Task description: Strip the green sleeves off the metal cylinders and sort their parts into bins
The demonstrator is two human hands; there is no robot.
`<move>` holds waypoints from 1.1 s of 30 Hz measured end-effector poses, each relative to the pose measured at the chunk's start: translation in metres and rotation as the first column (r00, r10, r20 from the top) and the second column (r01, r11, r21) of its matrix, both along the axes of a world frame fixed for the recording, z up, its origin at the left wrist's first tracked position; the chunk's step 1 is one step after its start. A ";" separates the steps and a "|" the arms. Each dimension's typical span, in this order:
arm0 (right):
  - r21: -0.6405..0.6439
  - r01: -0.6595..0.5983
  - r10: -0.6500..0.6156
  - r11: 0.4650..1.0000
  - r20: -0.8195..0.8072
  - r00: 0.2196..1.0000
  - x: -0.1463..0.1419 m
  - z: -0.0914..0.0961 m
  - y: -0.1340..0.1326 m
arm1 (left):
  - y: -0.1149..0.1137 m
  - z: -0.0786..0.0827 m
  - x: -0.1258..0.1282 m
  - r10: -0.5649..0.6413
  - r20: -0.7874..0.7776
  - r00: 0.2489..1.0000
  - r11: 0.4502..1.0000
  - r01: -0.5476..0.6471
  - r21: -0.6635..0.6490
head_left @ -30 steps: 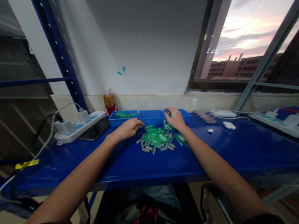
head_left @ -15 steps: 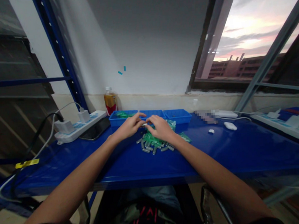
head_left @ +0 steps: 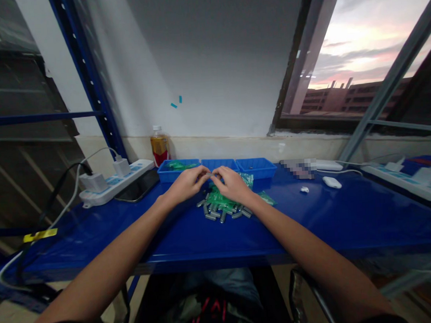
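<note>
Blue bench (head_left: 190,240), with a small piece (head_left: 210,175) pinched between two hands

Just above the far side of a loose pile, the small piece is held at the fingertips of the left hand (head_left: 186,184) and the right hand (head_left: 233,183). Both grips appear closed on it, one from each side, presumably so that it can be steadied and turned finely; what it is cannot be told at this size.

Green packets (head_left: 217,198) are heaped under and beside the right hand, and metal cylinders (head_left: 223,217) are scattered along the near edge of the heap. With the pile set between the forearms, either hand can probably be lowered to it with little travel.

Beyond the hands, three trays are lined up side by side, likely so that contents can be sorted within reach. Green packaging is held in the left tray (head_left: 178,177); a small item can be made out in the right tray (head_left: 257,173). A bottle (head_left: 159,147) is stood behind the left tray, and a phone (head_left: 137,187) is laid to the left, apparently out of the way.
</note>
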State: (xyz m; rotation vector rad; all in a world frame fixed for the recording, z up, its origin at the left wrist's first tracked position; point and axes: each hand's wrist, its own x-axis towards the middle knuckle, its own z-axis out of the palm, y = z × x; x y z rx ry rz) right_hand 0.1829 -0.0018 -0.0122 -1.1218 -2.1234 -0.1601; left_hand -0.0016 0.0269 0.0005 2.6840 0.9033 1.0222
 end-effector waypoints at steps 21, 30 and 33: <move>0.010 0.444 -0.443 0.896 0.086 0.892 0.065 -0.003 0.045 | -0.002 -0.010 0.007 -0.046 -0.217 0.975 0.999 0.046 -0.005; -0.051 0.450 -0.445 0.892 0.092 0.891 0.065 -0.007 0.051 | 0.004 -0.027 0.021 0.127 -0.236 0.963 0.990 -0.109 0.086; -0.057 0.439 -0.434 0.897 0.084 0.897 0.067 -0.009 0.052 | 0.006 -0.027 0.018 0.152 -0.297 0.943 0.988 -0.135 0.076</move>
